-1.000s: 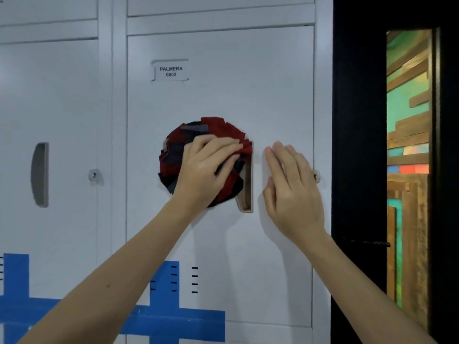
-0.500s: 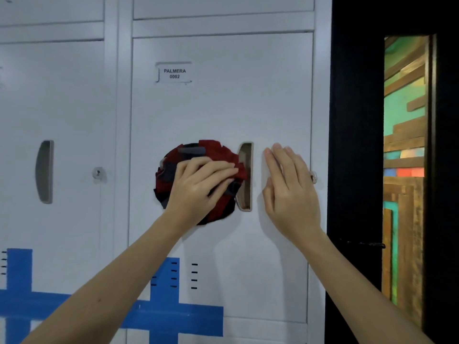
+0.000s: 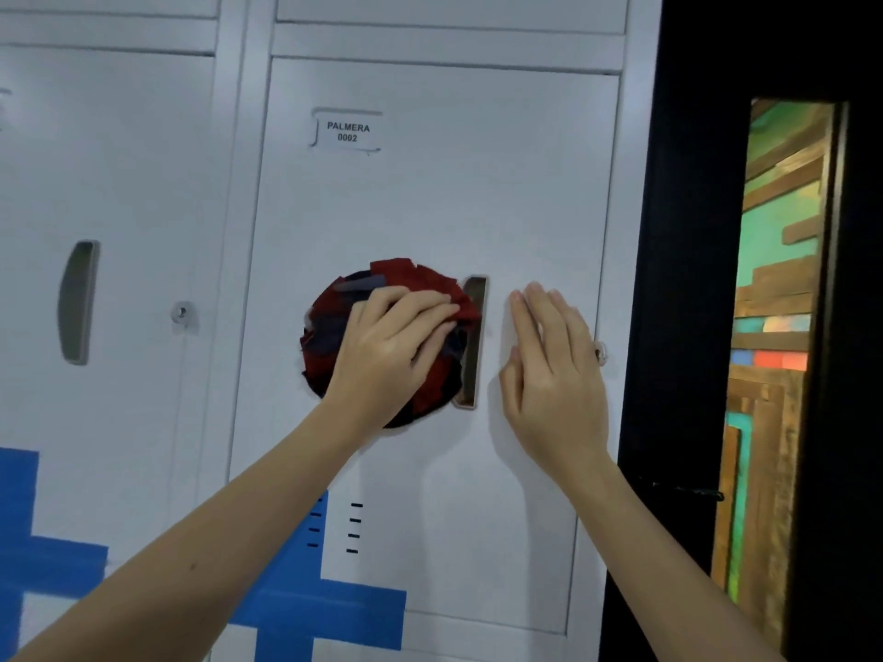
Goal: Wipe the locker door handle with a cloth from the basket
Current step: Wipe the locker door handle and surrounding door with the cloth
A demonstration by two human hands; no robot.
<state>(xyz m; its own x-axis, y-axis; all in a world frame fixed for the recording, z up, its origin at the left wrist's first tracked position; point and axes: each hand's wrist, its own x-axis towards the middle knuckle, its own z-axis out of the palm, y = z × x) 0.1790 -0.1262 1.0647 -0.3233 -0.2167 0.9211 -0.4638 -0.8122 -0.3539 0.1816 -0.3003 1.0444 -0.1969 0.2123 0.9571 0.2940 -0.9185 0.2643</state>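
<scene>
White locker door (image 3: 430, 207) carried its recessed handle (image 3: 473, 341) near the right edge. There the left hand (image 3: 387, 351) gripped the bunched red-and-navy cloth (image 3: 382, 289), pressing it onto the handle's left side, while the right hand (image 3: 554, 370) lay flat and unclenched just beside it (probably bracing the door).

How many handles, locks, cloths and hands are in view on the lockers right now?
Handles: 2 - left door handle, PALMERA door handle
Locks: 2 - left door lock, PALMERA door lock, partly behind a hand
Cloths: 1 - cloth
Hands: 2 - left hand, right hand
Total: 7
</scene>
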